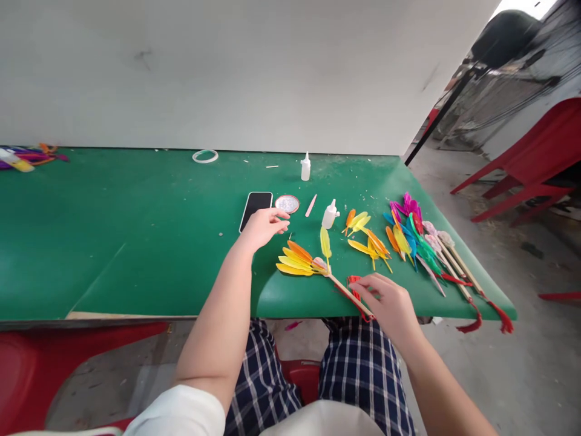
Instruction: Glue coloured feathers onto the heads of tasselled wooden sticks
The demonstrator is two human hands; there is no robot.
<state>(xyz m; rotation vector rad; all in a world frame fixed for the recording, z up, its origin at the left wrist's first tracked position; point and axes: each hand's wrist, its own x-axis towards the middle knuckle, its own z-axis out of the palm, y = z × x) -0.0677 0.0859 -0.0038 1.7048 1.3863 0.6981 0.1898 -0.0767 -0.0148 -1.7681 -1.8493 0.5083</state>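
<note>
My left hand (267,227) hovers over the near edge of a smartphone (257,206), fingers loosely bent and apart, with nothing visible in them. Just past its fingertips lies a small round dish (287,204). My right hand (385,295) pinches a red tassel (354,287) near the table's front edge. Beside it rests a thin wooden stick (347,293) with a red cord along it. Yellow and orange feathers (295,259) fan out to the left from the stick's wrapped head, and one yellow-green feather (325,243) points away from me.
Two white squeeze bottles (305,168) (330,215) stand upright near a pink flat tool (311,205). Loose feathers (371,247) lie to the right, beside several feathered sticks (458,266) with tassels over the edge. A tape roll (205,157) lies by the wall (204,72).
</note>
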